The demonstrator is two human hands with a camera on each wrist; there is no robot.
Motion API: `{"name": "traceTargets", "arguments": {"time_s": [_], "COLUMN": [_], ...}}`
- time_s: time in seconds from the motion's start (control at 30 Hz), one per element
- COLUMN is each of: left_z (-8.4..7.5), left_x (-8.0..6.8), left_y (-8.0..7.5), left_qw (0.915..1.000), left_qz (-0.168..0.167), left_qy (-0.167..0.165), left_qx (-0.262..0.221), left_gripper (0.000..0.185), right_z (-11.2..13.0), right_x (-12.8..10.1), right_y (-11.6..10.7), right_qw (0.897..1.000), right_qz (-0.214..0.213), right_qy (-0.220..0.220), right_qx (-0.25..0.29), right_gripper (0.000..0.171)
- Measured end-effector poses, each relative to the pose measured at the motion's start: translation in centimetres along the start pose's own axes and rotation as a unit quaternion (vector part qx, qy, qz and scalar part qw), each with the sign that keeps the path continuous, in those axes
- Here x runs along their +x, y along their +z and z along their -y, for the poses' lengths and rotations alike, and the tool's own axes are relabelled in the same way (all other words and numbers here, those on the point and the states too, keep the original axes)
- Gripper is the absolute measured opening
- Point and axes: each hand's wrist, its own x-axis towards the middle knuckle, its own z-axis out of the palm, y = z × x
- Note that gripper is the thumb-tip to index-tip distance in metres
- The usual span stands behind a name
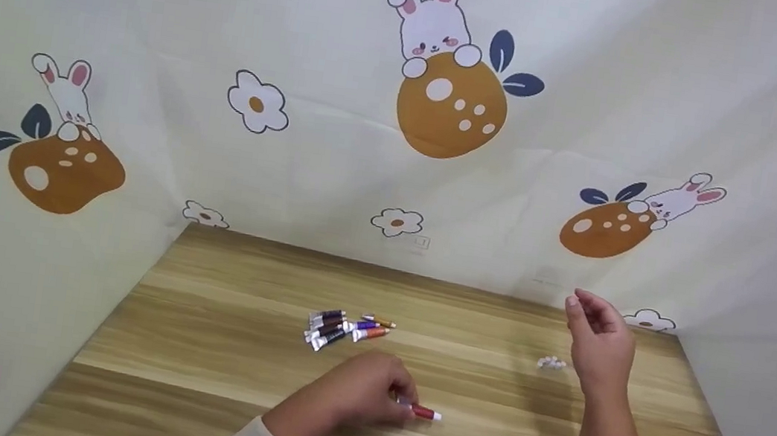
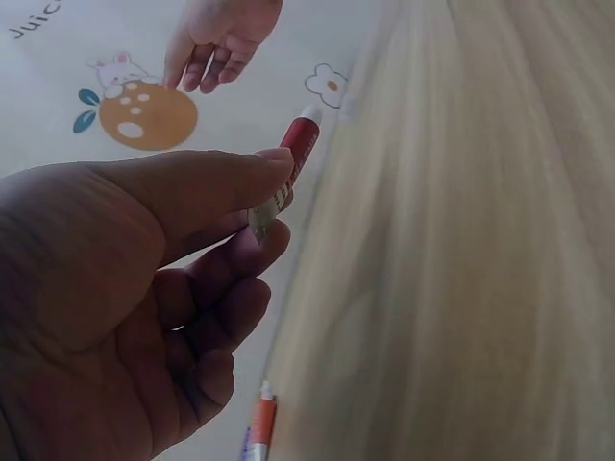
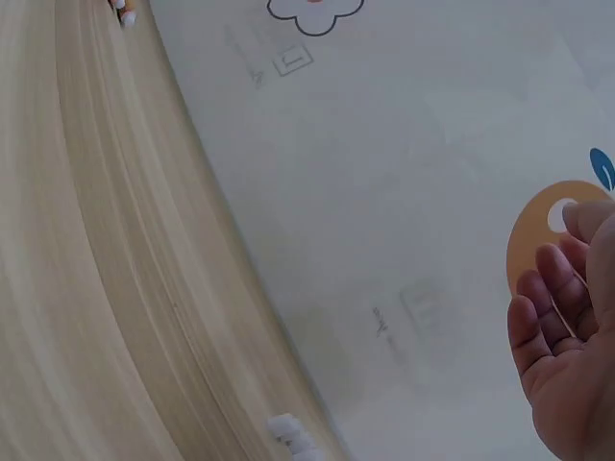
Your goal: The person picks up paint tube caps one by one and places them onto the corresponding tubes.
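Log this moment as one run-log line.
left hand: pinches red tube on table | right hand: raised, holds nothing | tube pile: behind left hand

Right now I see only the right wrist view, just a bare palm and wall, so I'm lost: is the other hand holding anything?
Observer: Yes, the left hand pinches a red tube low over the table.
Operator: Any more tubes around?
Observer: A cluster of tubes lies beyond the left hand, toward the wall.
Operator: And my white bits at the bottom edge?
Observer: The small white pieces lie on the table just left of the raised right hand, whose grip holds nothing.
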Motion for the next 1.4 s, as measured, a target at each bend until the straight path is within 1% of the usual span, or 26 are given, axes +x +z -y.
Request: {"name": "traceTargets", "arguments": {"time_s": [0.13,0.23,0.37,0.47,0.57,0.67,0.73,0.83,0.93,1.0,1.1,1.23,1.3,1.4], "left_z": [0.5,0.8,1.2,1.4,1.6,1.7,1.6,1.5,1.4,1.4,1.4,1.4,1.4,1.4], "left_x": [0.2,0.3,0.3,0.3,0.4,0.4,0.5,0.5,0.4,0.4,0.4,0.5,0.4,0.4], "left_y": [0.7,1.0,1.2,1.1,1.1,1.2,1.2,1.1,1.1,1.1,1.2,1.3,1.3,1.2], "left_qw": [0.9996,0.9988,0.9971,0.995,0.9954,0.9971,0.9977,0.9979,0.9972,0.9966,0.9961,0.996,0.9958,0.9957], "left_qz": [0.01,0.015,0.027,0.037,0.038,0.034,0.034,0.04,0.049,0.054,0.06,0.06,0.058,0.055], "left_qy": [-0.012,-0.024,-0.041,-0.056,-0.051,-0.031,-0.022,-0.021,-0.03,-0.035,-0.039,-0.039,-0.04,-0.039], "left_qx": [-0.024,-0.04,-0.058,-0.074,-0.072,-0.061,-0.054,-0.048,-0.048,-0.05,-0.051,-0.054,-0.058,-0.063], "left_gripper": [0.008,0.011,0.015,0.016,0.016,0.014,0.013,0.013,0.014,0.014,0.014,0.013,0.013,0.013], "right_z": [-1.2,-2.0,-3.3,-4.3,-5.2,-5.8,-6.1,-6.5,-7.0,-7.3,-7.8,-7.9,-7.8,-7.6], "right_x": [0.5,0.9,1.4,1.6,1.8,1.8,1.9,1.9,1.8,1.7,1.6,1.5,1.4,1.3], "right_y": [-0.3,-0.6,-1.2,-1.8,-2.3,-2.8,-3.1,-3.4,-3.7,-3.9,-4.1,-4.3,-4.3,-4.3], "right_qw": [0.998,0.996,0.995,0.992,0.987,0.981,0.977,0.971,0.963,0.955,0.941,0.924,0.918,0.912], "right_qz": [0.016,0.027,0.038,0.049,0.069,0.085,0.098,0.113,0.146,0.177,0.223,0.263,0.276,0.29], "right_qy": [0.044,0.062,0.084,0.111,0.142,0.166,0.175,0.176,0.158,0.142,0.121,0.104,0.098,0.091], "right_qx": [-0.038,-0.051,-0.045,-0.04,-0.041,-0.055,-0.075,-0.117,-0.162,-0.189,-0.225,-0.258,-0.268,-0.276], "right_gripper": [0.045,0.045,0.045,0.049,0.056,0.064,0.069,0.075,0.081,0.082,0.084,0.086,0.087,0.086]}}
